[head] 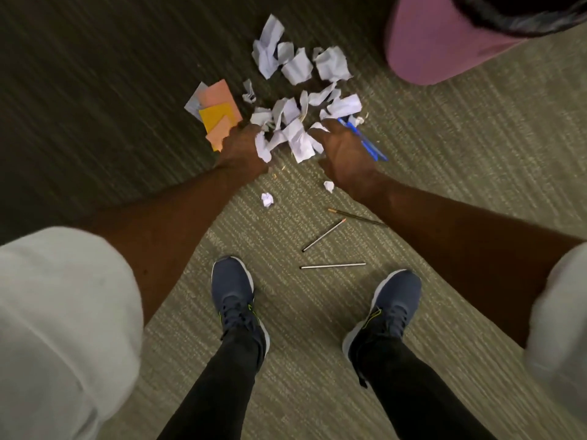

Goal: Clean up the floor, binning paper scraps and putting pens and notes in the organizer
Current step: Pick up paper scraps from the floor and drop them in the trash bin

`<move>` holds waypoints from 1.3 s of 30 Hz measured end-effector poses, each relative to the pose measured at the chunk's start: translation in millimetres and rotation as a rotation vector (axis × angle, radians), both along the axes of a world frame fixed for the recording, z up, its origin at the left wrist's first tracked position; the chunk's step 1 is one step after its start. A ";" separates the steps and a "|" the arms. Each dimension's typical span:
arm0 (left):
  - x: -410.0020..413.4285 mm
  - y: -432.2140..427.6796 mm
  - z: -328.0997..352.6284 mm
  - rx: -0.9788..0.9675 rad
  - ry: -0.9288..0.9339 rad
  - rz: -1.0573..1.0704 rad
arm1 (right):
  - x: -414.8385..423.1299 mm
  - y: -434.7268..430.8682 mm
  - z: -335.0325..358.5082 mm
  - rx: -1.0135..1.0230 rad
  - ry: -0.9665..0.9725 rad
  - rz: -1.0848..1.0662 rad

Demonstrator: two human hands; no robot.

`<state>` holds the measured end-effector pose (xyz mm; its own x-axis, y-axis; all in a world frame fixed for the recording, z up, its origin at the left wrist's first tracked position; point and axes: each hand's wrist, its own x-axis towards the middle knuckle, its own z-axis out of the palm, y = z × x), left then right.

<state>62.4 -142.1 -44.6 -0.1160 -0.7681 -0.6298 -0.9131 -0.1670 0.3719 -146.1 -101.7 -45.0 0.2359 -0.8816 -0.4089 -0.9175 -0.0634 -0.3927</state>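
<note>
two hands down in the paper mess

we look down at a striped carpet (317, 300) and see our own two arms reaching to the floor. our left hand (243, 147) is curled closed around some crumpled white paper scraps (297, 138), and it touches the edge of the sticky notes (219, 112), which are pink, orange and yellow and lie in a loose stack just beside the hand. our right hand (344, 152) is partly curled too, with its fingers in the same heap of scraps, but we cannot tell if it has a real hold on any paper. blue pens (365, 141) lie right by that hand, touching it or under its fingers; we cannot tell which.

more white scraps are spread out on the carpet past our hands. a pink bin (438, 49) with a dark liner stands near them at the top right.

closer to us, two little paper balls (267, 199) sit on the carpet, well apart from the heap. three thin pens (324, 235) lie near our right arm. our dark blue shoes (236, 290) stand below them.
</note>
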 end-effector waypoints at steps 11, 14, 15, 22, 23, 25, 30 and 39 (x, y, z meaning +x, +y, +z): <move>-0.5 13.3 -94.8 -0.111 -0.051 -0.111 | 39.8 -13.7 -89.8 0.049 0.051 0.087; -10.3 12.9 -105.1 -0.203 -0.134 -0.104 | 47.8 -20.6 -108.5 0.064 0.128 0.080; -13.3 13.3 -106.5 -0.229 -0.160 -0.124 | 50.3 -22.2 -114.9 0.064 0.149 0.073; -17.1 13.9 -118.3 -0.370 -0.110 -0.131 | 54.0 -30.6 -135.7 -0.063 0.136 0.047; -16.2 13.3 -119.0 -0.377 -0.099 -0.129 | 54.6 -32.2 -136.0 -0.081 0.137 0.040; -14.4 13.1 -119.0 -0.360 -0.053 -0.100 | 54.7 -33.5 -136.5 -0.091 0.147 0.032; -8.4 20.6 -101.6 -0.324 0.001 -0.047 | 52.7 -24.6 -122.3 -0.079 0.164 0.023; -11.0 19.8 -19.7 -0.315 0.036 -0.042 | 35.9 -15.1 -45.8 -0.086 -0.046 -0.103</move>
<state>51.5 -122.3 -64.4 -0.1694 -0.9188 -0.3565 -0.9021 -0.0010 0.4315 -110.2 -116.8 -90.8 0.1592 -0.9334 -0.3216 -0.9019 -0.0050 -0.4319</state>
